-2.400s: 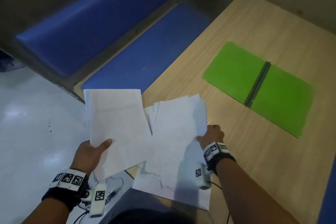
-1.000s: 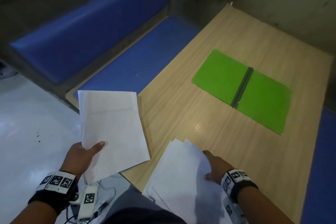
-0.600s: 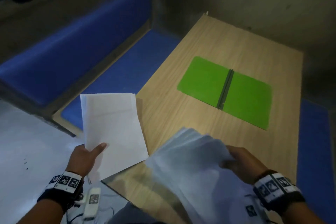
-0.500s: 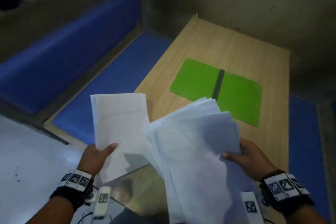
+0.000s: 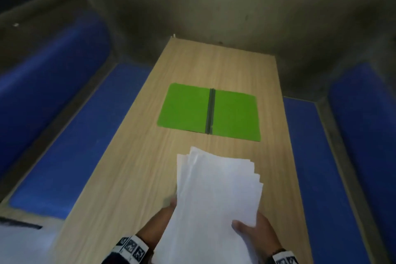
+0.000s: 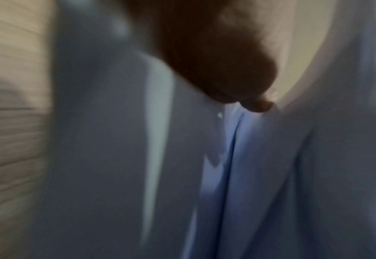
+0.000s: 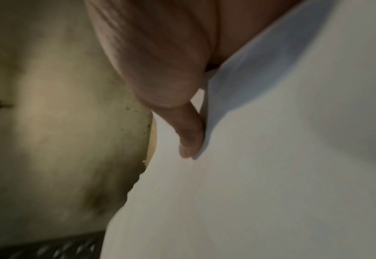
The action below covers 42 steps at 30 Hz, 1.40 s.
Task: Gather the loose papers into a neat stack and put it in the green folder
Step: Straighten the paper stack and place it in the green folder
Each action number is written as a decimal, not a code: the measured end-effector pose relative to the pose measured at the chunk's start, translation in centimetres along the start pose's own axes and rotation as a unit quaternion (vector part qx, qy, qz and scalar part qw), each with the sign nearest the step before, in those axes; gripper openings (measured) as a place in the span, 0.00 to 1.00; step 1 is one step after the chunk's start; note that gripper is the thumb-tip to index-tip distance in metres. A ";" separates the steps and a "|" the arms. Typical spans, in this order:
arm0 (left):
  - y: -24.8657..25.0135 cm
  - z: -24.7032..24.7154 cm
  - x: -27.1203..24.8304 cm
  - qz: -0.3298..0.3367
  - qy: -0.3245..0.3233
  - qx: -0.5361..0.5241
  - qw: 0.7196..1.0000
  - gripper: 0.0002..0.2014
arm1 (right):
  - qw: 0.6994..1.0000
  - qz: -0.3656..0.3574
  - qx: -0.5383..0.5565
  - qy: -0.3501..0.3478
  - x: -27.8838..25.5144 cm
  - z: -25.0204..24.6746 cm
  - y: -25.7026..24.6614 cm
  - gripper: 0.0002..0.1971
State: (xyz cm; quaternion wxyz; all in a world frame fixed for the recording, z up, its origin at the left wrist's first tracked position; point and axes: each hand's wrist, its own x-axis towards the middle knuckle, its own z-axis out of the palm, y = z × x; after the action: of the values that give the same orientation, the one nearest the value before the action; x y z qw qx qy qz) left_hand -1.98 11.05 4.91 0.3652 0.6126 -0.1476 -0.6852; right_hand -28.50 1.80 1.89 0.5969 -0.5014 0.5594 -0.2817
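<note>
A fanned bundle of white papers (image 5: 216,195) is held above the near end of the wooden table (image 5: 132,167). My left hand (image 5: 165,216) grips its left edge from underneath, mostly hidden by the sheets. My right hand (image 5: 252,231) holds the lower right edge with the thumb on top. The sheets' top corners are uneven. The green folder (image 5: 186,107) lies open and flat farther along the table, dark spine in the middle, with nothing on it. In the left wrist view the papers (image 6: 271,175) fill the blurred frame; in the right wrist view my thumb (image 7: 189,138) presses on the papers (image 7: 271,175).
Blue padded benches (image 5: 75,135) run along both long sides of the table, the right one (image 5: 317,167) close to the table edge. A grey wall (image 5: 214,6) closes off the far end. White floor shows at the lower left.
The two separate bundles, one in each hand, have come together into one bundle held by both hands over the table. My view has turned to face the folder squarely.
</note>
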 end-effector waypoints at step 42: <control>9.6 6.4 2.1 0.342 0.366 0.007 0.866 0.13 | 0.943 -0.151 0.037 0.294 2.8 4.8 -10.0 0.25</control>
State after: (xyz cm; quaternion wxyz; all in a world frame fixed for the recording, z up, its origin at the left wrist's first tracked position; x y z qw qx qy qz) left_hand -4.92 1.50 10.91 0.6001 0.7330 -0.2085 -0.2433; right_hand -21.08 -2.76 9.27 0.3746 -0.4523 0.6173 -0.5235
